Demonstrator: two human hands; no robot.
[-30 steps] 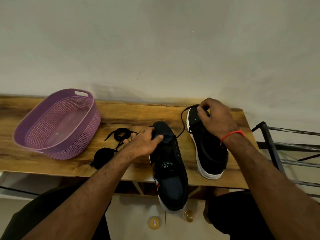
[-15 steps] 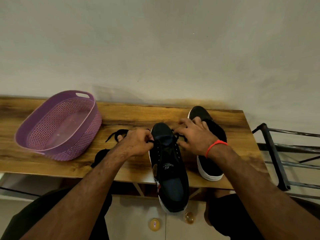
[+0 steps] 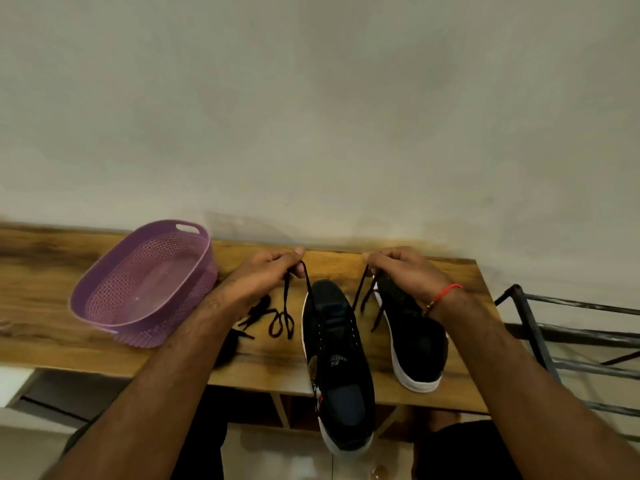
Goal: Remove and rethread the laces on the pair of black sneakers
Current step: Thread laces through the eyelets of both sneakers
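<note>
A pale wall [image 3: 311, 116] fills the upper half of the view. Below it runs a wooden worktop [image 3: 41, 341], cut off at the left edge.

At nine o'clock on the worktop sits a purple perforated basket [image 3: 104, 299], with nothing visible inside it.

At five o'clock from centre lie two black sneakers. The nearer sneaker [image 3: 337, 368] points away from the viewer, and its heel hangs over the worktop's front edge. The second sneaker [image 3: 412, 341] lies just to its right at three o'clock, its toe hidden under the right hand [image 3: 405, 271].

The left hand [image 3: 263, 275] pinches one end of a black lace [image 3: 310, 292] between thumb and fingers; the right hand pinches the other end. Both ends rise from the nearer sneaker's front eyelets, though which eyelets they pass through is too dark to make out.

A loose second lace [image 3: 280, 322] lies in loops on the worktop between basket and sneaker, partly hidden behind the left forearm.

A red thread bracelet [image 3: 446, 294] circles the right wrist.

A dark metal rack [image 3: 540, 327] stands at three o'clock, cut off by the frame.
</note>
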